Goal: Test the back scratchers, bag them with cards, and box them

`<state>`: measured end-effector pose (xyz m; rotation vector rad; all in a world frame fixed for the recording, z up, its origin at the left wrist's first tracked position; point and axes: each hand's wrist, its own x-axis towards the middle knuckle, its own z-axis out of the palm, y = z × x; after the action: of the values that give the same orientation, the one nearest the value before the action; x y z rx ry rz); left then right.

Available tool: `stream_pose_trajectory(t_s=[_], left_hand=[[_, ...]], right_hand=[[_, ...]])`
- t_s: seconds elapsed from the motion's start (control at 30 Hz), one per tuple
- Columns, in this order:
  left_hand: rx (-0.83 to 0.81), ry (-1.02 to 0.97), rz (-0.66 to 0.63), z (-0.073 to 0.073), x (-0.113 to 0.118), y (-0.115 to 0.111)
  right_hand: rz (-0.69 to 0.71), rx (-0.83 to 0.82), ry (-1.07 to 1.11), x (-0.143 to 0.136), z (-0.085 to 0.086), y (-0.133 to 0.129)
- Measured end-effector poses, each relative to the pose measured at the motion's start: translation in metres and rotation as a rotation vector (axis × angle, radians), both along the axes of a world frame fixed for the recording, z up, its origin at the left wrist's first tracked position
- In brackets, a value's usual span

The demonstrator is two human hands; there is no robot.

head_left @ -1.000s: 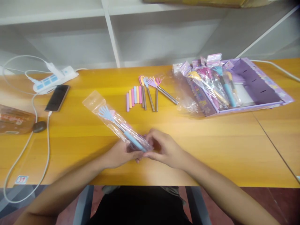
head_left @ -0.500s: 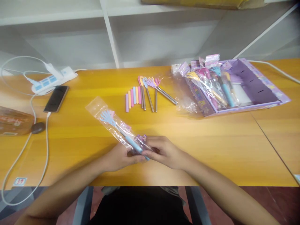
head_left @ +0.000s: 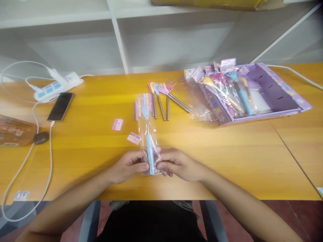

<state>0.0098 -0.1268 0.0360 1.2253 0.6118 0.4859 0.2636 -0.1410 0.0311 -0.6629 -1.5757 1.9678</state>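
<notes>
A light-blue back scratcher [head_left: 149, 148] with a hand-shaped head lies inside a clear plastic bag [head_left: 141, 134], standing lengthwise in front of me. My left hand [head_left: 131, 166] pinches the bag's lower left edge, thumb on top. On the other side my right hand [head_left: 175, 164] grips the lower right edge, fingers curled. Something pink shows partly behind the bag by my right fingers. Two small pink printed cards, a left card [head_left: 117, 124] and a right card [head_left: 134, 138], lie on the table left of the bag.
Pastel handle sleeves [head_left: 139, 107] and several bare scratcher rods [head_left: 161, 101] lie beyond the bag. A purple box [head_left: 275, 84] at the right holds bagged scratchers [head_left: 242, 95]. Leftward are a phone [head_left: 60, 106], a power strip [head_left: 58, 86], cables and an orange-tinted bag [head_left: 16, 131].
The bagged scratcher has swung from leaning left to nearly straight away from me. Both pink cards on the table are now uncovered. My hands have shifted slightly along the bag's lower end.
</notes>
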Motion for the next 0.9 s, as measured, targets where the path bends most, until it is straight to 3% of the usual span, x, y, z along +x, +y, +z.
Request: stream_pose_trajectory(t_s=[0.1,0.23,0.33,0.37,0.43,0.53,0.6,0.7,0.8,0.9], left_hand=[[-0.020,-0.039,-0.067,0.003,-0.001,0.002],[0.188,-0.003,-0.233,0.007,0.001,0.005],[0.208,0.016,-0.327,0.007,0.003,0.003],[0.188,0.014,-0.313,0.005,0.003,0.002],[0.164,0.016,-0.166,0.002,0.002,0.001],[0.173,0.012,0.143,-0.005,-0.001,0.004],[0.172,-0.015,0.274,-0.008,-0.003,0.009],[0.144,-0.059,0.313,-0.012,-0.002,0.013],[0.114,-0.016,0.327,-0.012,0.000,0.011],[0.125,0.067,0.387,-0.011,0.003,0.010]], right_hand=[[0.018,-0.149,0.067,0.000,-0.002,-0.001],[-0.181,-0.274,0.153,-0.003,-0.014,0.002],[-0.290,-0.358,0.138,-0.003,-0.022,0.007],[-0.302,-0.369,0.121,-0.003,-0.022,0.008],[-0.258,-0.356,0.088,-0.001,-0.020,0.010],[-0.032,-0.339,0.035,-0.002,-0.013,0.007],[0.151,-0.359,-0.017,-0.005,-0.008,0.002],[0.290,-0.333,-0.100,-0.013,-0.006,-0.006],[0.296,-0.214,-0.200,-0.019,-0.007,-0.010],[0.299,-0.219,-0.210,-0.018,-0.006,-0.008]])
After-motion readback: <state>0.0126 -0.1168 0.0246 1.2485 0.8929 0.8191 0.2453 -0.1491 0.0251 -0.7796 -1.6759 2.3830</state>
